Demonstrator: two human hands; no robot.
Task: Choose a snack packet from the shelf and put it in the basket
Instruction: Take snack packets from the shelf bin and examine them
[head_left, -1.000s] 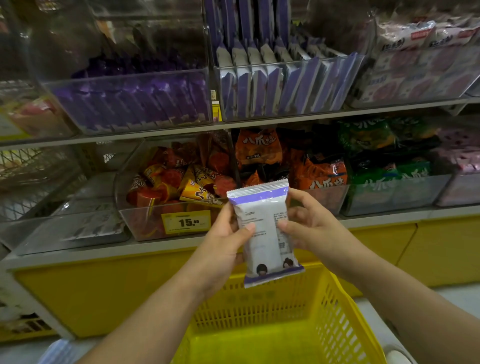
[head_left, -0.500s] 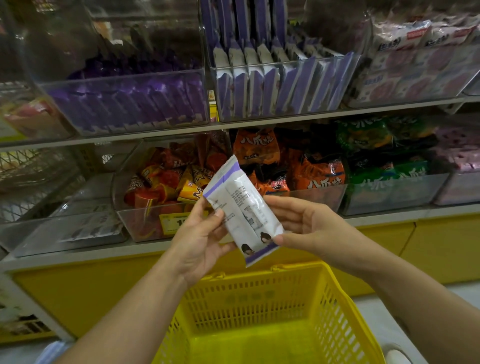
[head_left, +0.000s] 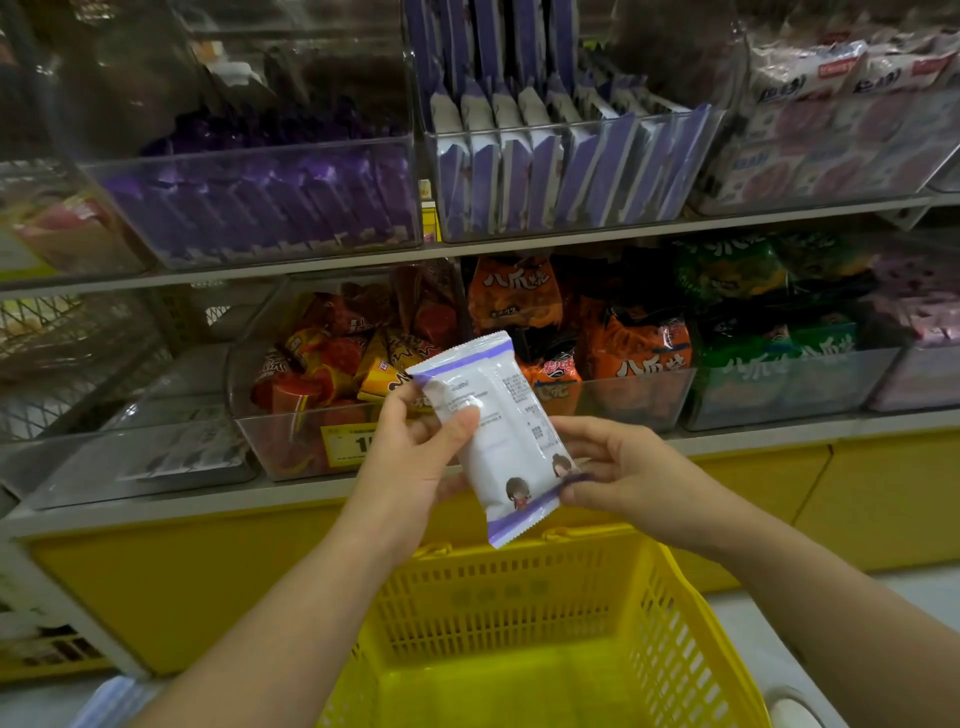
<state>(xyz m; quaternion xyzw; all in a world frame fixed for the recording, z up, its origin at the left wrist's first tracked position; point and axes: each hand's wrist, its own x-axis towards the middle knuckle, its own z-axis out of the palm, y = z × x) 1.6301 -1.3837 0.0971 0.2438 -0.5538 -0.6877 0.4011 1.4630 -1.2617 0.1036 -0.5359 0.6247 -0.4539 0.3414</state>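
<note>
Shop shelf (head_left: 519, 249) of clear snack bins; before it, left hand (head_left: 415, 457) and right hand (head_left: 618, 478) pinch a white packet (head_left: 498, 441) above the yellow basket (head_left: 691, 623).

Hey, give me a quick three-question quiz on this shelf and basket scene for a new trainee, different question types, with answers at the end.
1. True or false: the white-and-purple snack packet already lies in the yellow basket.
2. Which hand pinches the packet's lower sealed edge? A) left hand B) right hand
3. Fill in: the clear bin directly behind the packet's top holds ______ packets.

Key:
1. False; both hands hold it above the basket.
2. B
3. orange
</note>
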